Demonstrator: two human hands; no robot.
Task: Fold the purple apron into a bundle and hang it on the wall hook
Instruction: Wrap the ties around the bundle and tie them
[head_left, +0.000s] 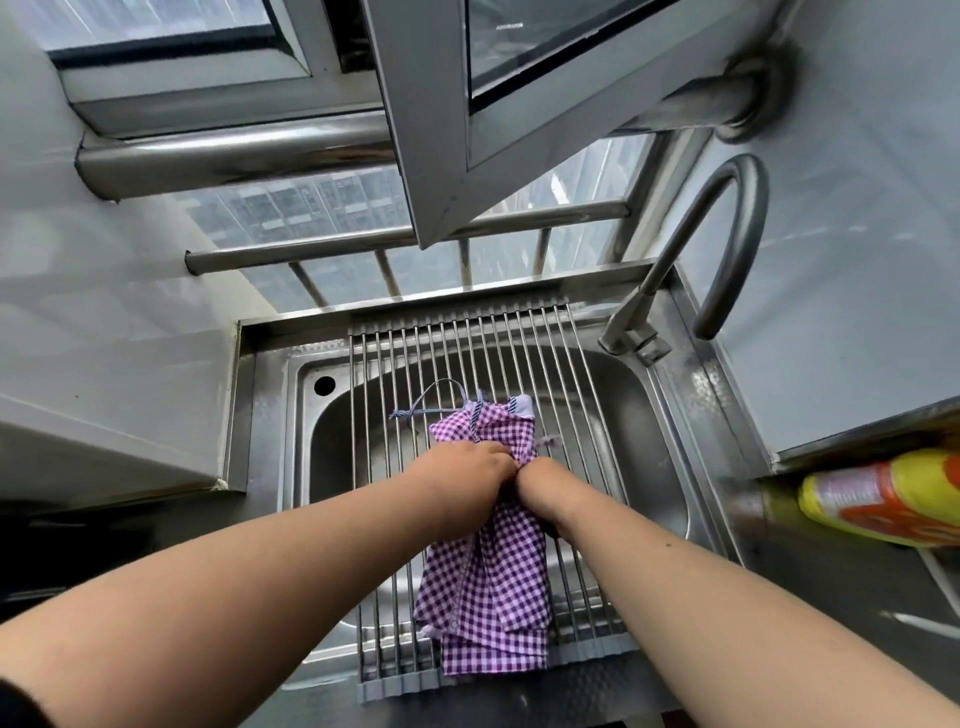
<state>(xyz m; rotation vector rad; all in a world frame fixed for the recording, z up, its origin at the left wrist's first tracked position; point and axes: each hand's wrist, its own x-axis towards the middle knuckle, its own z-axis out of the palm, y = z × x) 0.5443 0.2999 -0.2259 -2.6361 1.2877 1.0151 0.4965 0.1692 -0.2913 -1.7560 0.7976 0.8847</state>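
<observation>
Apron (488, 582): one, purple check, lying as a long narrow strip on the rack (571, 364) over the sink (654, 441); near end overhangs the rack's front edge, far end carries a grey strap loop (431, 397).

Hands: two, meeting at the strip's upper middle. Left hand (470, 467) lies knuckles-up on the cloth, fingers curled down into it; right hand (540, 486) touches it from the right, fingers bunched into the same gather. Both appear to pinch cloth, though the fingertips are hidden.

Step, as judged: folding under way, lengthwise folds done, bundle not yet made. Next move likely calls for doubling or rolling the strip end to end, leaving the strap loop free for hanging.

Wall hook: none in view.

Other items: one rack, one sink, one tap (727, 249), one yellow bottle (888, 499) at right on the table (852, 582).
</observation>
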